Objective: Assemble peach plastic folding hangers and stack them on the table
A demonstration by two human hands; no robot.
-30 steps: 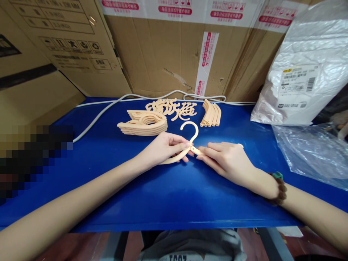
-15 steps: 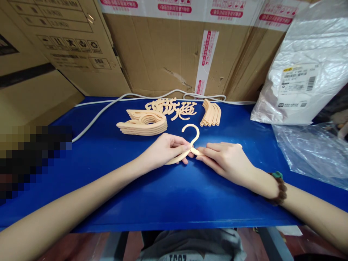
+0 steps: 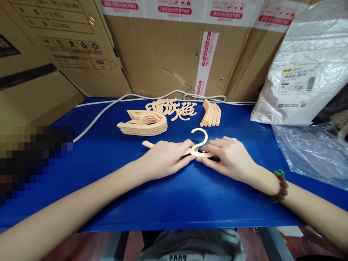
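A peach plastic hanger [image 3: 199, 139] lies on the blue table [image 3: 174, 195], its hook pointing up and away from me. My left hand [image 3: 165, 157] covers the hanger's left arm, whose tip sticks out at the left, fingers closed over it. My right hand [image 3: 231, 156] grips the right arm close to the hook's base. Both hands meet at the middle joint. Behind them lie a stack of finished hangers [image 3: 144, 123], a heap of loose hooks [image 3: 174, 108] and a row of curved arms [image 3: 210, 114].
Cardboard boxes [image 3: 174, 47] wall the back and left of the table. A white cable [image 3: 108, 107] runs along the back edge. A white plastic parcel [image 3: 301, 69] and a clear plastic bag [image 3: 312, 152] sit at the right. A blurred patch covers the left edge.
The hanger has been opened out flat: its left arm now points left under my left hand, and the hook has shifted right. Both hands have moved slightly apart over it.
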